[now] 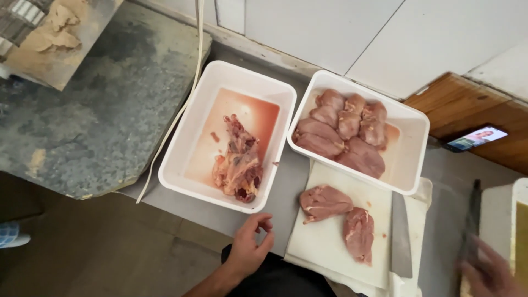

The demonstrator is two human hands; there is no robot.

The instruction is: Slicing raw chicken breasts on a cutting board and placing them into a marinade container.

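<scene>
My left hand (250,245) hovers at the counter's near edge with its fingers loosely curled and nothing in them. It is just left of a white cutting board (324,242). Two raw pink meat pieces (324,202) (358,234) lie on the board, and a broad knife blade (400,231) rests flat along its right side. My right hand (487,272) is blurred at the bottom right and grips a long dark tool (472,217) that points away from me.
A white tub (181,181) holds a bony meat scrap (239,162) in pink juice. A second white tub (418,159) holds several raw fillets (341,132). A phone (476,137) leans on a wooden board (467,104). A grey stone slab (99,110) and a white cord (187,99) lie to the left.
</scene>
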